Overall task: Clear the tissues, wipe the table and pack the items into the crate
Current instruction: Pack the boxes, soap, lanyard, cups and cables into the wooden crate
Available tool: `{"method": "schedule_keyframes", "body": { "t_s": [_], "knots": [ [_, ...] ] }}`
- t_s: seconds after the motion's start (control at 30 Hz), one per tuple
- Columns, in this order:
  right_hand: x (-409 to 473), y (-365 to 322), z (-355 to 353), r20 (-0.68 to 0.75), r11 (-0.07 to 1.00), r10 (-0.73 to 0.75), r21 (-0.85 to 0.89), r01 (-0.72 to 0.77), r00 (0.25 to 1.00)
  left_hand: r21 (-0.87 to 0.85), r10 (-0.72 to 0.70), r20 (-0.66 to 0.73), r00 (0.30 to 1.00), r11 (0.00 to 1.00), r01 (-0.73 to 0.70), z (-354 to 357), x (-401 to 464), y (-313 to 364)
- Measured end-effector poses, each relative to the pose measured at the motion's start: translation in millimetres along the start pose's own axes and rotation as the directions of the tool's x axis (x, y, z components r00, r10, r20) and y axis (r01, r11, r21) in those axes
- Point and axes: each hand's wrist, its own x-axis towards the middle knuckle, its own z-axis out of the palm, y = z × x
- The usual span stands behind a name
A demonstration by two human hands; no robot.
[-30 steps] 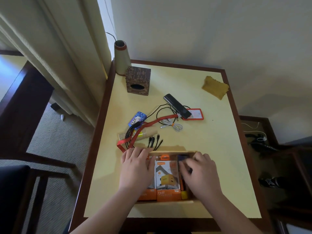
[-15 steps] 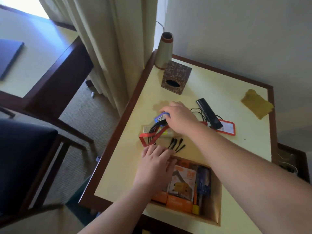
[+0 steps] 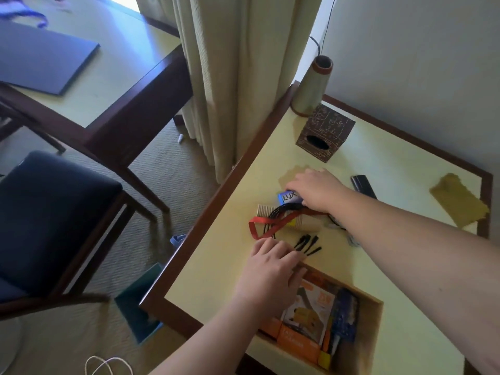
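A wooden crate (image 3: 374, 318) sits at the near edge of the yellow table (image 3: 392, 169), holding orange boxes (image 3: 305, 323) and a dark blue item. My left hand (image 3: 270, 274) rests flat on the crate's far left corner, fingers apart. My right hand (image 3: 315, 188) reaches across and closes its fingers on a small blue soap packet (image 3: 288, 197). Just below it lie a red lanyard (image 3: 273, 224), black cables (image 3: 307, 243) and a tan comb (image 3: 263, 211) in a heap. A yellow cloth (image 3: 457, 203) lies at the right edge.
A brown tissue box (image 3: 324, 132) and a tan cone-shaped lamp base (image 3: 312, 87) stand at the table's far left corner by a curtain. A black remote (image 3: 362, 185) lies behind my right arm. Left of the table are a blue-seated chair (image 3: 51, 212), another table and a teal bin (image 3: 138, 301).
My right hand left the crate and reached forward to the blue soap packet. My head turned left, so the chair and second table came into view. My left hand stayed on the crate.
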Motion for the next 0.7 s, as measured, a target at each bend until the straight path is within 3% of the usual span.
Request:
{"method": "schedule_keyframes", "body": {
  "t_s": [0.1, 0.2, 0.3, 0.37, 0.43, 0.53, 0.63, 0.7],
  "knots": [
    [-14, -7, 11, -0.156, 0.993, 0.102, -0.043, -0.110, 0.982, 0.007, 0.003, 0.009, 1.000, 1.000, -0.003, 0, -1, 0],
    [-32, -8, 18, -0.302, 0.959, 0.274, 0.009, -0.285, 0.913, 0.016, 0.010, 0.010, 1.000, 1.000, -0.010, -1, -1, 0],
    [-58, -2, 17, -0.407, 0.851, 0.524, 0.290, -0.438, 0.748, 0.016, 0.015, 0.008, 1.000, 1.000, -0.015, -1, 0, 1],
    [-84, -4, 17, -0.431, 0.740, 0.659, 0.516, -0.431, 0.616, 0.025, 0.018, 0.014, 1.000, 1.000, -0.018, -2, -1, 1],
    [-119, -16, 17, -0.426, 0.654, 0.724, 0.675, -0.343, 0.542, 0.040, 0.020, 0.014, 1.000, 0.999, -0.021, -2, 0, 1],
    [-184, -49, 26, -0.336, 0.544, 0.733, 0.812, -0.214, 0.591, 0.061, -0.012, 0.034, 0.999, 0.998, 0.010, -4, 1, 2],
    [-244, -85, 46, -0.187, 0.474, 0.698, 0.844, -0.251, 0.691, 0.073, -0.025, 0.041, 0.999, 0.997, 0.022, -2, 1, 3],
    [-272, -100, 60, -0.105, 0.494, 0.642, 0.814, -0.305, 0.759, 0.090, -0.010, 0.024, 1.000, 0.996, 0.008, 0, 1, 3]
  ]
}}
